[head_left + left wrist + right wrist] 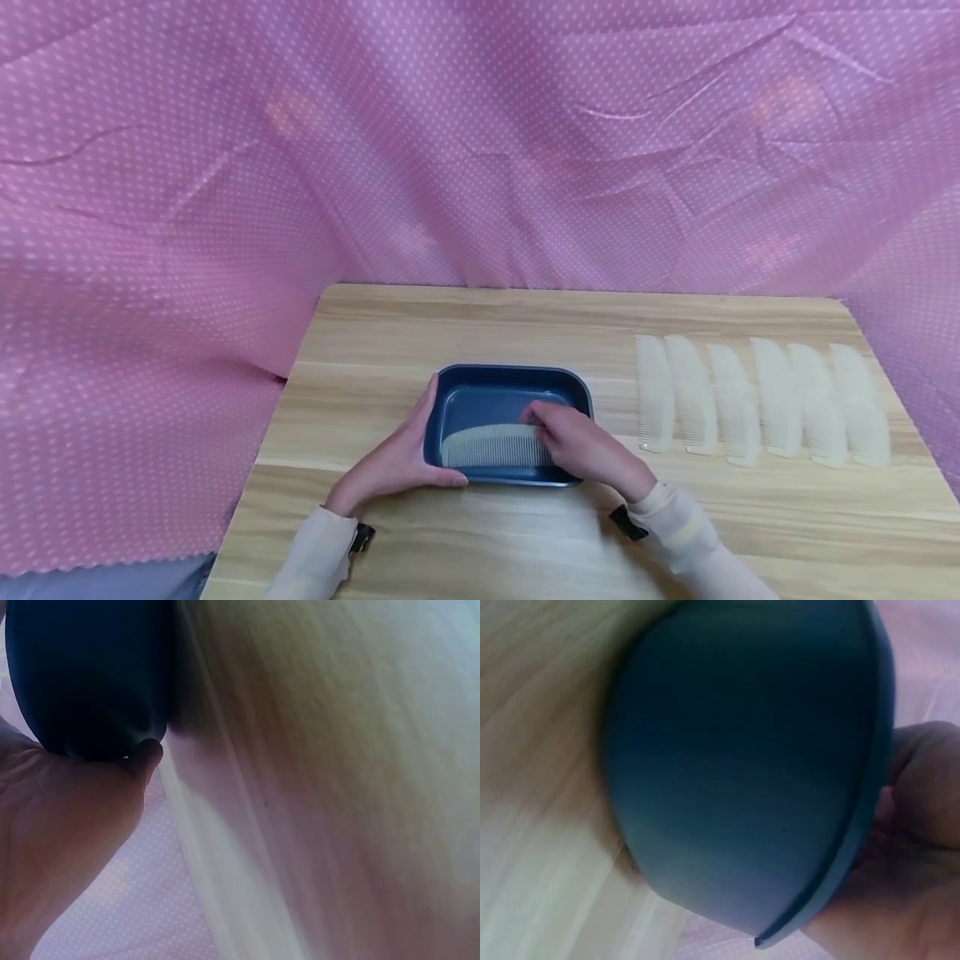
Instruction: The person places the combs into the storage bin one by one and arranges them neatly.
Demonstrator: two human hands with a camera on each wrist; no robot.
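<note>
A dark blue rectangular tray (480, 406) with rounded corners stands on the table. Round its left end my left hand (401, 458) grips, thumb along the front rim and fingers up the left side. Inside the tray, by the front wall, lies a pale, half-moon comb (491, 446), its teeth toward me. My right hand (577, 437) reaches over the right rim and pinches the comb's right end, hiding that end. The left wrist view has the thumb (150, 757) against the tray's outer wall; in the right wrist view the wall (742, 765) hides the fingertips.
To the right, several more pale combs (735, 404) lie in a row on the wooden table (540, 542). A pink dotted cloth (480, 167) hangs behind the table and down its left side.
</note>
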